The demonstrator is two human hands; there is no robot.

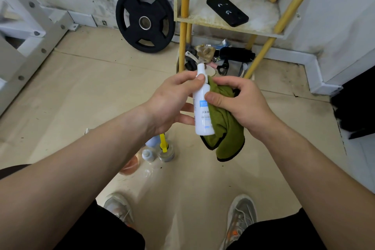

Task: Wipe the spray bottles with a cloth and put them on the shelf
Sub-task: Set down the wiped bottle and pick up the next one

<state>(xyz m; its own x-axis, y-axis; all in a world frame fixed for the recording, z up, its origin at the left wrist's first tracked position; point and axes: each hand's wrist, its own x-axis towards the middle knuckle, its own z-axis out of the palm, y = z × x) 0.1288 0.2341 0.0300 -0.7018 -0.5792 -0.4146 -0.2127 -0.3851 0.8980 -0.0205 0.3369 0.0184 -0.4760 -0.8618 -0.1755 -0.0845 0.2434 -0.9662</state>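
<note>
Left hand (170, 99) gripped white spray bottle (201, 124), blue label, print illegible; right hand (243, 103) pinched green cloth (227, 134) against it. Beige floor (101, 87), shelf (261, 14) behind.

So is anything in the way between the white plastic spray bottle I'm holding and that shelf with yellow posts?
Nothing visible blocks the way from the white plastic spray bottle to the pale shelf board. A flat black phone lies on that board, with bare space beside it.

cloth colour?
Olive green cloth with a dark edge trim, held in the right hand; head view.
</note>
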